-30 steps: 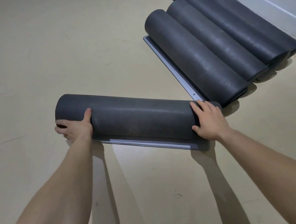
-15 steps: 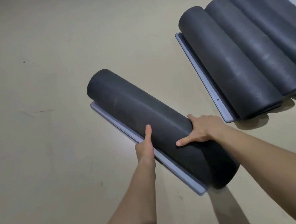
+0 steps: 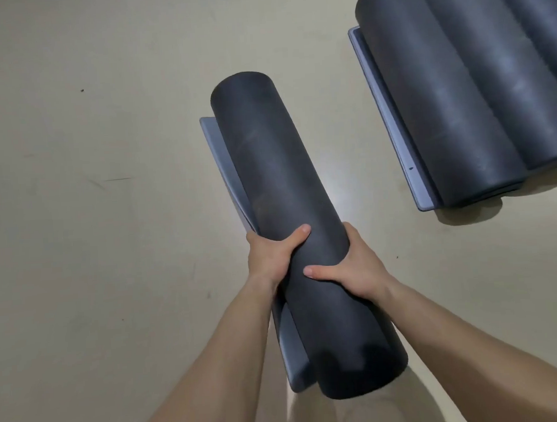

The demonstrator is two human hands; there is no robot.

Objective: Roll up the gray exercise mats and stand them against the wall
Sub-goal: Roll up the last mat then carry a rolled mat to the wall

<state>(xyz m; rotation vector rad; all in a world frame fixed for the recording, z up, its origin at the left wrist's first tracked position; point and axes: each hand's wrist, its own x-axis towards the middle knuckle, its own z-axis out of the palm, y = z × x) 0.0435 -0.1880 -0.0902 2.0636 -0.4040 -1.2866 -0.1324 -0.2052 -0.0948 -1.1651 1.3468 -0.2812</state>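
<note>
Nearest the camera, at lower centre of the frame, the near end of the rolled mat [image 3: 287, 164] was found raised towards the viewer; its long axis ran from lower centre-right up to upper centre, the far end pointing away and slightly left; whether that far end touched the floor [image 3: 94, 254] could not be told. The left hand [image 3: 270, 260] clasped the roll from its left side and the right hand [image 3: 359, 268] from its right, just beside each other a little below mid-length; each thumb lay pressed across the top of the roll, the fingers wrapped beneath and hidden. This two-sided clasp was judged to serve to keep the coil tight while the roll is brought upright. The loose flap [image 3: 225, 168], paler grey, hung free along the left of the roll, passing under the left hand; it was judged liable to unwind if the grasp slackened. Farther off, at upper right, the finished rolls [image 3: 443, 103] lay side by side on the floor, touching, their axes running upper left to lower right; no wall was in view.
</note>
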